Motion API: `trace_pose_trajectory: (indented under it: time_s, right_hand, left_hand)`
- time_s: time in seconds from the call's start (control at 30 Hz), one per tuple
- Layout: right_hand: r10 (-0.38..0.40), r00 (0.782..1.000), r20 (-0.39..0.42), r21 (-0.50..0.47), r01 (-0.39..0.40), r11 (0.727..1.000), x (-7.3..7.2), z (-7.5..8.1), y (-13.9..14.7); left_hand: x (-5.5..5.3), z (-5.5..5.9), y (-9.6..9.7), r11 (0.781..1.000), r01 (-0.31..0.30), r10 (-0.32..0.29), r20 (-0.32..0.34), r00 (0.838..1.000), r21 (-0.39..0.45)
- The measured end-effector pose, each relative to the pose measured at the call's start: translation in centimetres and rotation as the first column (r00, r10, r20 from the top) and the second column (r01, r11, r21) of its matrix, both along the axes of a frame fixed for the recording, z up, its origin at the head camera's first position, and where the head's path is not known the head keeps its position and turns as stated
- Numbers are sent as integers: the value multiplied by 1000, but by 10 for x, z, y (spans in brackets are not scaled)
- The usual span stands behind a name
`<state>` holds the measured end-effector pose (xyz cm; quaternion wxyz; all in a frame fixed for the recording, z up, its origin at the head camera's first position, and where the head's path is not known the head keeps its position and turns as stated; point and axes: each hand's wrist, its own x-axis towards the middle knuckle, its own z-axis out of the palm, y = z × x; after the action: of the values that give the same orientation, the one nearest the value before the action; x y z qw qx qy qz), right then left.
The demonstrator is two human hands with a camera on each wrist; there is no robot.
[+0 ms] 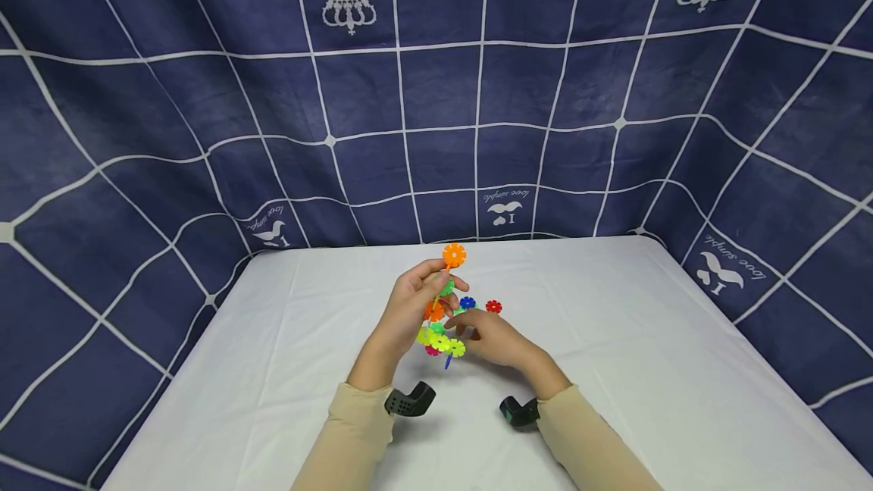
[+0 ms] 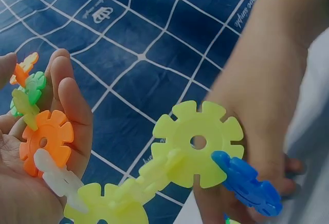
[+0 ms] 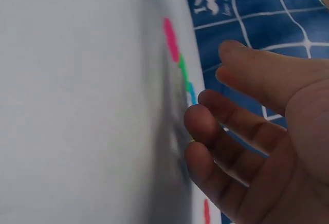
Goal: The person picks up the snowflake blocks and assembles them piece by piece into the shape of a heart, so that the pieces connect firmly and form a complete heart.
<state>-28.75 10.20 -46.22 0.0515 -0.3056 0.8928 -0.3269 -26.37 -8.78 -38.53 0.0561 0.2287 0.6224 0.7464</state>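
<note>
My left hand [image 1: 407,308] pinches a chain of slotted plastic flower discs, raised over the table with the thumb across its upper part. An orange disc [image 1: 454,254] tops the chain. In the left wrist view, another orange disc [image 2: 60,149] lies against the fingers, followed by a whitish disc [image 2: 54,175], several yellow discs [image 2: 172,136] and a blue disc [image 2: 252,190] at the end. My right hand [image 1: 501,341] is low over the table, just right of the chain. Its fingers bend loosely with the thumb apart, and nothing is between them in the right wrist view.
Past my right fingertips, a loose blue disc [image 1: 467,302] and a red disc [image 1: 494,307] lie on the white-covered table [image 1: 327,301]. A pink disc [image 3: 171,41] shows there in the right wrist view. Dark blue checked curtain [image 1: 443,89] surrounds the table's back and sides.
</note>
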Motion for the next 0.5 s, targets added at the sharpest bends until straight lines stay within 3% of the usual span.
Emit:
trace_pose_trajectory:
  time_s: [0.33, 0.5]
  right_hand:
    - [2, 1000, -30, 221, 5, 975, 11, -8, -15]
    - [-12, 999, -49, 257, 24, 966, 14, -7, -19]
  left_hand:
    - [-1, 1, 0, 1000, -1, 1, 26, 1000, 24]
    - [-1, 1, -2, 999, -3, 2, 39, 999, 32]
